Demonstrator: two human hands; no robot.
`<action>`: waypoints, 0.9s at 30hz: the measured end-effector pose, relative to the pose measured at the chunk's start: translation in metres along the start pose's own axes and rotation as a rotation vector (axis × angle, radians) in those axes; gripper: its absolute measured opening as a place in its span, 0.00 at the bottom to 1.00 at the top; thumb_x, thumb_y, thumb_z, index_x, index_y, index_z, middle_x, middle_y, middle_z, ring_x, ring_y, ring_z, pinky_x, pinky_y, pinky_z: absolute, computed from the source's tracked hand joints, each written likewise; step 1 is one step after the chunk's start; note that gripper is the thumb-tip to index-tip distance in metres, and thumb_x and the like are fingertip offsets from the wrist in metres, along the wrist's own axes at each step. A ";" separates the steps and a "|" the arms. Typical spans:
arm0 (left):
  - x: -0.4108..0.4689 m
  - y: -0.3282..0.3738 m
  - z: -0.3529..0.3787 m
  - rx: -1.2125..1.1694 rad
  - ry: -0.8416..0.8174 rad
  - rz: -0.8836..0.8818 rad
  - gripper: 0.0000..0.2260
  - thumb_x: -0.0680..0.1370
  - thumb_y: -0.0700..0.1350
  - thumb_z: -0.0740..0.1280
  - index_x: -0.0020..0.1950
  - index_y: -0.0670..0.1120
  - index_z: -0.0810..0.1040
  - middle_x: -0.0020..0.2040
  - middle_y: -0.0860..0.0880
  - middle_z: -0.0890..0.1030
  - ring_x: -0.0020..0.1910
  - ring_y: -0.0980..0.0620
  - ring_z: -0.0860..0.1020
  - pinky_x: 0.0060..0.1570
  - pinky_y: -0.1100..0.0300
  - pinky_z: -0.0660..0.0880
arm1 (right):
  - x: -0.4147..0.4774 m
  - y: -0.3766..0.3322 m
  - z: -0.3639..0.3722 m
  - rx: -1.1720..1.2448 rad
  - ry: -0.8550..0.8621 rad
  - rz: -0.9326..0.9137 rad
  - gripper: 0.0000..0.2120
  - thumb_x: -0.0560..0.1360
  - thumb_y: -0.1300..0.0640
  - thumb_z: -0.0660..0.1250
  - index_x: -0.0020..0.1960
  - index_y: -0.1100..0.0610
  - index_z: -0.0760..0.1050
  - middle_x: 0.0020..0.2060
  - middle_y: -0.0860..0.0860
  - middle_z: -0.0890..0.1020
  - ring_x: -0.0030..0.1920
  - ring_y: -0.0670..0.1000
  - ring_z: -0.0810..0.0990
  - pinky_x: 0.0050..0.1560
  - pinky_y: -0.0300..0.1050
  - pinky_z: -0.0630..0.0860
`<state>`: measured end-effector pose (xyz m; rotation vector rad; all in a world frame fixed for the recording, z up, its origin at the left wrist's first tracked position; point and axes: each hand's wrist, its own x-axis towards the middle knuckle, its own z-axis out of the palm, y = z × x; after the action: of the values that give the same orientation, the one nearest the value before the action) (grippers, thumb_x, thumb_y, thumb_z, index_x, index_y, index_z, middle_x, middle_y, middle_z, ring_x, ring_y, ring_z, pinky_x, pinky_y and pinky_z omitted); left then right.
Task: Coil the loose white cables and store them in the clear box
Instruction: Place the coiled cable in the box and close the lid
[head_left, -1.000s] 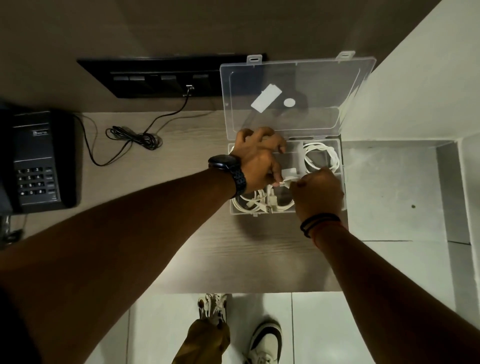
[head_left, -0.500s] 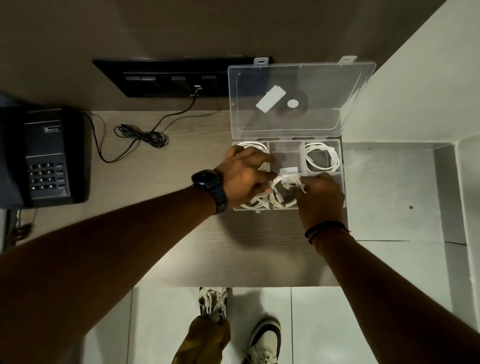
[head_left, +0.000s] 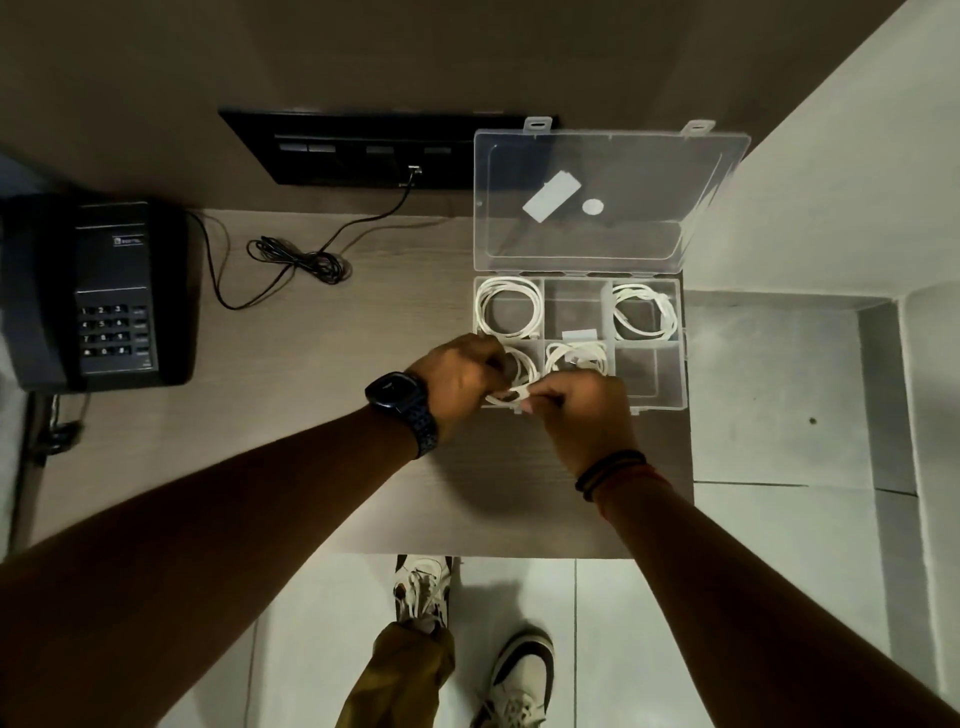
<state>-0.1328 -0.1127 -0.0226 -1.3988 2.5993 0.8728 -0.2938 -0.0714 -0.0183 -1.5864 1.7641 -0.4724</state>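
Note:
The clear box (head_left: 652, 402) sits on the wooden table's right side, its lid (head_left: 608, 202) standing open behind it. Coiled white cables lie in the back-left compartment (head_left: 509, 312), the back-right compartment (head_left: 644, 312) and the front-middle compartment (head_left: 576, 358). Another white cable (head_left: 517, 384) sits in the front-left compartment. My left hand (head_left: 457, 376) and my right hand (head_left: 582, 410) both pinch this cable at the box's front edge. Part of that coil is hidden under my hands.
A black desk phone (head_left: 98, 291) stands at the table's left. Its thin black cord (head_left: 296, 260) runs to a black wall socket panel (head_left: 384, 148). The table's front edge (head_left: 493, 551) is near my shoes; white floor tiles lie to the right.
Both hands have pulled back toward the box's front-left corner. The back-left coil, earlier covered by my left hand, now shows. The front-middle coil lies free of my hands.

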 end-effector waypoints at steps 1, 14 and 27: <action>0.000 0.000 0.001 0.032 0.022 0.035 0.09 0.74 0.36 0.65 0.52 0.39 0.82 0.55 0.39 0.79 0.55 0.41 0.75 0.52 0.55 0.72 | 0.001 -0.002 0.001 -0.012 -0.008 0.027 0.04 0.69 0.61 0.71 0.37 0.59 0.85 0.35 0.55 0.86 0.39 0.54 0.82 0.42 0.46 0.76; 0.001 -0.020 -0.004 0.351 -0.054 0.046 0.10 0.75 0.46 0.66 0.56 0.53 0.80 0.56 0.49 0.78 0.61 0.44 0.68 0.55 0.50 0.66 | 0.034 -0.016 0.015 -0.085 -0.148 0.336 0.07 0.71 0.61 0.68 0.45 0.60 0.84 0.45 0.57 0.85 0.49 0.56 0.82 0.52 0.44 0.77; 0.004 -0.027 -0.012 0.048 0.232 -0.084 0.06 0.68 0.44 0.74 0.43 0.47 0.83 0.50 0.45 0.80 0.51 0.42 0.75 0.48 0.50 0.72 | 0.036 -0.020 0.002 0.182 0.074 0.348 0.14 0.60 0.62 0.80 0.39 0.54 0.77 0.32 0.47 0.77 0.34 0.47 0.77 0.36 0.39 0.75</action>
<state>-0.1115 -0.1327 -0.0261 -1.6735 2.6782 0.6689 -0.2779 -0.1097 -0.0156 -1.1209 1.9432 -0.5101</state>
